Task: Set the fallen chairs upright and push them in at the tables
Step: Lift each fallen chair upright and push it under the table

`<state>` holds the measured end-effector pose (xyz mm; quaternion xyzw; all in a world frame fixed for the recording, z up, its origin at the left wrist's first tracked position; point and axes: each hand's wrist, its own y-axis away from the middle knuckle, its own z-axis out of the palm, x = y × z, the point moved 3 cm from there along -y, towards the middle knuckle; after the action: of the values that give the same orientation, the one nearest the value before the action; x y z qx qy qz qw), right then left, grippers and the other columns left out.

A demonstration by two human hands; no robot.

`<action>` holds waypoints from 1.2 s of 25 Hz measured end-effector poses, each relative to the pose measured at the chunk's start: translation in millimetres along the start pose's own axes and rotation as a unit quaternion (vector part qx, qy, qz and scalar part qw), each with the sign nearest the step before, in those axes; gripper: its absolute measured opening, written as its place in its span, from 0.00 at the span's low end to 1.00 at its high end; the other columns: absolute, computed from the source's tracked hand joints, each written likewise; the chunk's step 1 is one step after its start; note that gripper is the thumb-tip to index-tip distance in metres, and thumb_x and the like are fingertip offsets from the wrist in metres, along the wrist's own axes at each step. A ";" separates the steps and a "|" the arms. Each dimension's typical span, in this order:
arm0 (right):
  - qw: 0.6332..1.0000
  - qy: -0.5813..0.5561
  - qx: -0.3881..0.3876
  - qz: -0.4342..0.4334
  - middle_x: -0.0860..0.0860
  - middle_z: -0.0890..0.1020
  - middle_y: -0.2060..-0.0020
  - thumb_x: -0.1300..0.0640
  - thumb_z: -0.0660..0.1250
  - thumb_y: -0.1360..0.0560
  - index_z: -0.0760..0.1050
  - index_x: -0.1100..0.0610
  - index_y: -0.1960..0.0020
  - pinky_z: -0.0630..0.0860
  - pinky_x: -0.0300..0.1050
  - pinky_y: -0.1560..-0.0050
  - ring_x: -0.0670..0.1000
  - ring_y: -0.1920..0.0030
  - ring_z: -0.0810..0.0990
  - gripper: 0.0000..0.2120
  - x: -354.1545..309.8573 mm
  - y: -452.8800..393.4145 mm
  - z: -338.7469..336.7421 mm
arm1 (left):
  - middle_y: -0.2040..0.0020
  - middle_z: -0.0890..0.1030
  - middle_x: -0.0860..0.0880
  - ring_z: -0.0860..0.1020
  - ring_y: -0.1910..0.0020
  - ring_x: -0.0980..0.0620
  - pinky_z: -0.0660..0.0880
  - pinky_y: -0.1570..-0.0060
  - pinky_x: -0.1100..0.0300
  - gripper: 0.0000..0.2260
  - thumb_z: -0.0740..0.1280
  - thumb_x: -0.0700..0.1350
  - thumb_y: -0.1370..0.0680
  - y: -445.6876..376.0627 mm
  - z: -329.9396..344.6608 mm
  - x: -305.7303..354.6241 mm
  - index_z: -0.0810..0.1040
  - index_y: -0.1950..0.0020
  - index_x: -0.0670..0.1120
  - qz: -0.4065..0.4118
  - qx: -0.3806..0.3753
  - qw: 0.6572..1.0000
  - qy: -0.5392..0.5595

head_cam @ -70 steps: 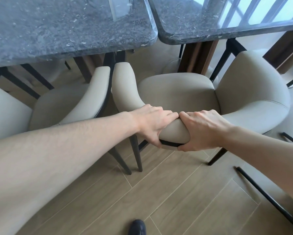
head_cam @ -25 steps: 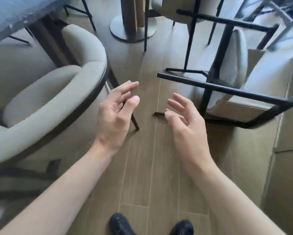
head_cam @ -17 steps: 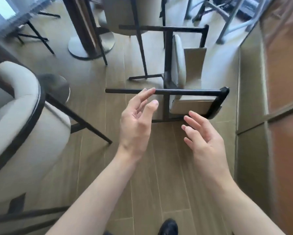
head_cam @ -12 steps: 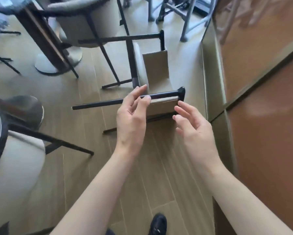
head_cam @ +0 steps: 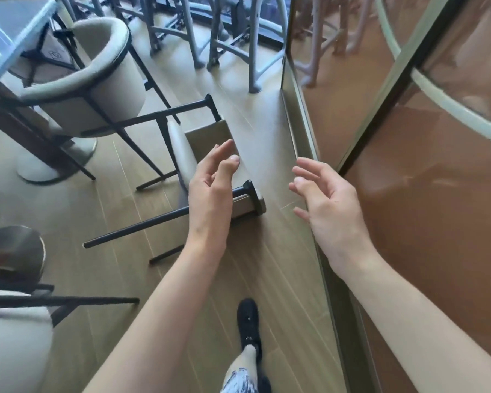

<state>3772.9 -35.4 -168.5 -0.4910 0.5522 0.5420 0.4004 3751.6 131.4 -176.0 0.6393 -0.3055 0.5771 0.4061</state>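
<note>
Fallen chair [head_cam: 182, 154] on its side on the wood-plank floor [head_cam: 77, 222], near the bronze glass partition [head_cam: 409, 165]; both hands empty above it.

Chair: thin straight black metal legs and frame, smooth beige upholstered cushion with rounded edge; legs project horizontally toward the left. Left hand [head_cam: 210, 191]: fingers straight and relaxed, over the chair's nearer frame corner, not gripping. Right hand [head_cam: 323, 199]: fingers loosely spread, held apart from the left hand, over the floor beside the partition's metal base. Upright chair [head_cam: 96, 80]: curved tub back in beige fabric with dark edge trim, standing at the pale-topped table [head_cam: 9, 32] at upper left. Grey metal stool legs [head_cam: 210, 32] stand beyond. Black shoe [head_cam: 248, 321] on the floor planks below. No legible writing.
</note>
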 end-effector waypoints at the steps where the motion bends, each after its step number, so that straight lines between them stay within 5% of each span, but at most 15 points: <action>1: 1.000 0.004 -0.001 0.002 0.42 0.82 0.43 0.56 0.64 0.19 0.79 0.47 0.37 0.75 0.56 0.32 0.44 0.40 0.81 0.13 -9.1 -12.8 -2.2 | 0.32 0.78 0.55 0.76 0.34 0.61 0.68 0.27 0.48 0.21 0.64 0.56 0.28 -10.8 3.4 5.7 0.81 0.35 0.58 -0.006 0.002 1.000 0.002; 10: 0.997 0.058 -0.058 0.012 0.42 0.83 0.45 0.57 0.64 0.20 0.80 0.50 0.37 0.76 0.53 0.34 0.43 0.42 0.81 0.12 -68.4 -137.9 21.6 | 0.41 0.82 0.60 0.77 0.35 0.59 0.69 0.28 0.50 0.18 0.62 0.55 0.27 -121.3 34.1 35.8 0.80 0.39 0.59 -0.023 0.072 0.996 0.037; 21: 0.987 0.089 -0.133 -0.017 0.40 0.85 0.48 0.59 0.64 0.20 0.82 0.49 0.40 0.78 0.53 0.37 0.39 0.46 0.83 0.13 -97.6 -276.9 40.5 | 0.41 0.79 0.64 0.75 0.35 0.61 0.71 0.31 0.53 0.20 0.61 0.57 0.27 -223.5 61.3 40.3 0.79 0.37 0.59 -0.062 0.150 0.985 0.064; 30: 0.975 0.093 -0.198 -0.027 0.44 0.86 0.49 0.59 0.64 0.21 0.83 0.51 0.45 0.78 0.56 0.37 0.48 0.43 0.83 0.10 -136.7 -376.0 43.3 | 0.41 0.80 0.64 0.76 0.34 0.60 0.72 0.34 0.56 0.15 0.62 0.56 0.26 -281.1 113.1 62.1 0.80 0.42 0.59 -0.039 0.209 0.973 0.091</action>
<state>4163.0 48.5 -116.5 -0.6238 0.4550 0.5814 0.2565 4057.8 173.5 -162.1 0.6664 -0.1149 0.6677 0.3113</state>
